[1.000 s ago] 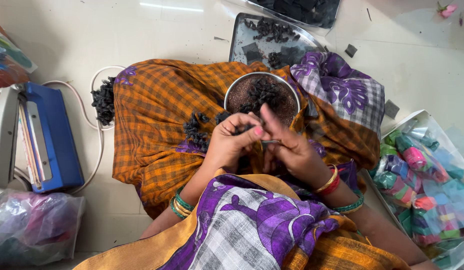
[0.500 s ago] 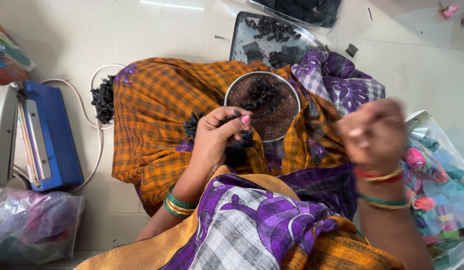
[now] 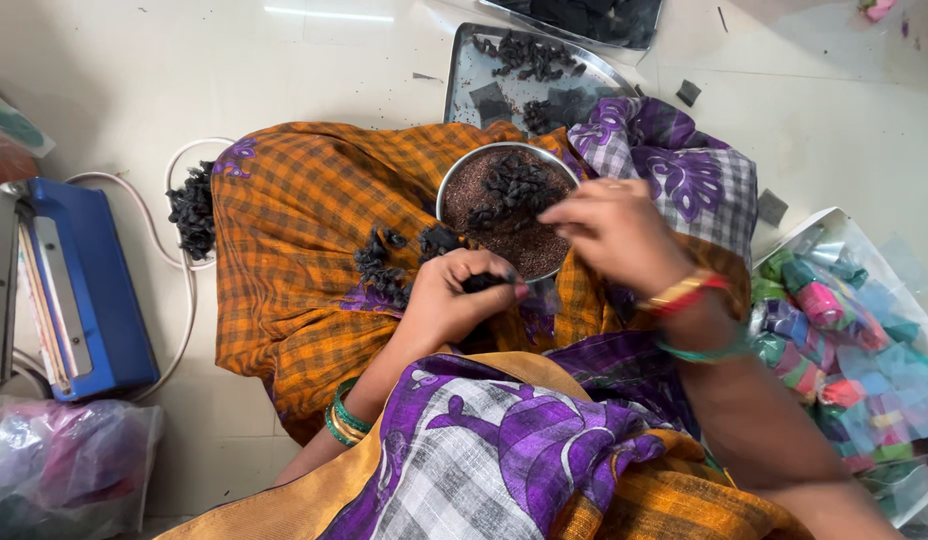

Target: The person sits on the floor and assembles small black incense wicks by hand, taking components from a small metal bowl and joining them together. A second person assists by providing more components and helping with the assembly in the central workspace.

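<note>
Two hands at a bowl of dark pieces

Far to the left of both hands, a clear plastic bag (image 3: 59,465) lies on the floor, with a blue machine (image 3: 79,290) just beyond it and a white cord (image 3: 174,260) curling from that towards the lap. A small heap of black pieces (image 3: 192,208) sits at the left edge of the orange checked cloth (image 3: 294,250), which spreads under both hands. More dark pieces (image 3: 382,262) lie loose on the cloth just left of the left hand. The left hand (image 3: 454,300) is curled around a dark clump (image 3: 481,283), pinched between thumb and fingers, just below the rim of the round metal bowl (image 3: 454,180). The bowl holds brown grains with black pieces on top, and it sits directly between and beyond the two hands. The right hand (image 3: 614,232) hovers over the bowl's right edge, fingers bent loosely towards the contents; whether it holds anything cannot be told. Beyond the bowl, a metal tray (image 3: 464,75) carries scattered black bits. Right of the right hand lies a purple patterned cloth (image 3: 684,180), and further right a clear bag of coloured rolls (image 3: 844,340).
</note>
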